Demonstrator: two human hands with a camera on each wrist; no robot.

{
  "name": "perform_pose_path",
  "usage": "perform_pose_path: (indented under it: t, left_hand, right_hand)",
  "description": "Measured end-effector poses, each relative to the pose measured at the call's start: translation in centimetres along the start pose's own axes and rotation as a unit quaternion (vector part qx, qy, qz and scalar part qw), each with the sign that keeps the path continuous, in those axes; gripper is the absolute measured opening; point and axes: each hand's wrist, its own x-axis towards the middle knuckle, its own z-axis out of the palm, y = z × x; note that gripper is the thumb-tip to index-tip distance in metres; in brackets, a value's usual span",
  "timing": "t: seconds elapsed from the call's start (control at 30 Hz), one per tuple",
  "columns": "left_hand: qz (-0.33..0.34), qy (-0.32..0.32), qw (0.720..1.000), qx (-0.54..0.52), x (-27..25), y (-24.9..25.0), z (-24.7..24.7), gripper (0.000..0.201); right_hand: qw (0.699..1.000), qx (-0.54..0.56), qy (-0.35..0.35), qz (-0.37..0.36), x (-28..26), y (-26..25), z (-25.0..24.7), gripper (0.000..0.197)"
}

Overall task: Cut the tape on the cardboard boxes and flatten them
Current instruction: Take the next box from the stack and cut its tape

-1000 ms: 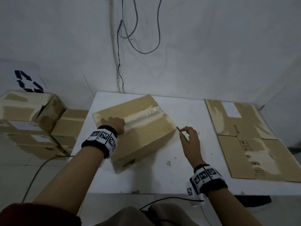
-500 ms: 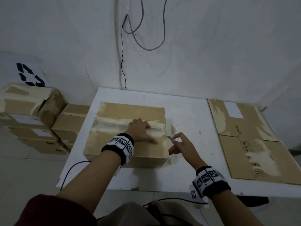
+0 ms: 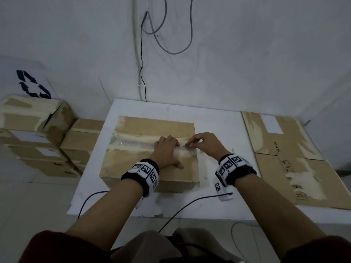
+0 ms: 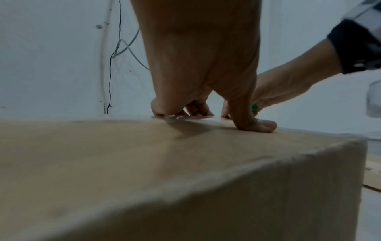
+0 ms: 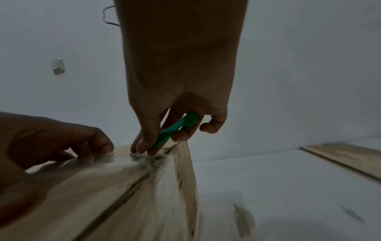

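A brown cardboard box [image 3: 152, 128] lies on the white table [image 3: 218, 126], with a strip of clear tape [image 3: 133, 143] along its top seam. My left hand [image 3: 167, 149] presses down on the box top, fingertips on the tape and thumb [image 4: 264, 126] spread flat on the cardboard. My right hand [image 3: 203, 143] grips a green-handled cutter [image 5: 177, 127]. Its tip meets the tape near the box's right end, just right of my left fingers. The blade itself is blurred and mostly hidden by my fingers.
A flattened cardboard box [image 3: 296, 160] covers the table's right side. Several taped boxes [image 3: 34, 133] are stacked on the floor at the left. Dark cables [image 3: 190, 202] run over the table's front edge. The white wall stands close behind the table.
The box was turned square to me. My left hand slid right along the tape. My right hand came from the table beside the box up onto the seam with the cutter.
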Motion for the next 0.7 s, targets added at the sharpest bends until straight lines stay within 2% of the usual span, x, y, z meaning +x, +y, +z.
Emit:
perform_pose_path:
  t: [0.13, 0.27, 0.4, 0.53, 0.63, 0.7]
  left_hand:
    - [0.013, 0.008, 1.000, -0.001, -0.2, 0.1, 0.1, 0.081]
    - [0.027, 0.016, 1.000, -0.003, -0.1, 0.2, 0.0, 0.079]
    - [0.027, 0.025, 0.999, -0.010, -0.1, 0.1, 0.1, 0.078]
    - [0.030, 0.045, 0.998, -0.014, 0.1, 0.1, -0.2, 0.078]
    - [0.051, 0.096, 0.994, 0.001, 0.3, 0.3, -1.1, 0.079]
    - [0.080, 0.149, 0.985, 0.034, 0.1, 0.4, -1.7, 0.077]
  right_hand:
    - [0.992, -0.118, -0.034, 0.016, 0.6, -0.4, -1.7, 0.011]
    - [0.986, -0.164, -0.032, 0.024, 0.1, -0.2, -1.9, 0.010]
    - [0.998, -0.036, -0.016, 0.040, -1.0, 1.5, -1.7, 0.016]
    - [0.991, 0.106, -0.023, 0.082, -3.1, 2.4, -1.6, 0.013]
    - [0.978, 0.154, -0.044, 0.134, -4.4, 2.9, -1.0, 0.015]
    - [0.971, 0.181, -0.019, 0.156, -4.8, 3.7, -0.3, 0.016]
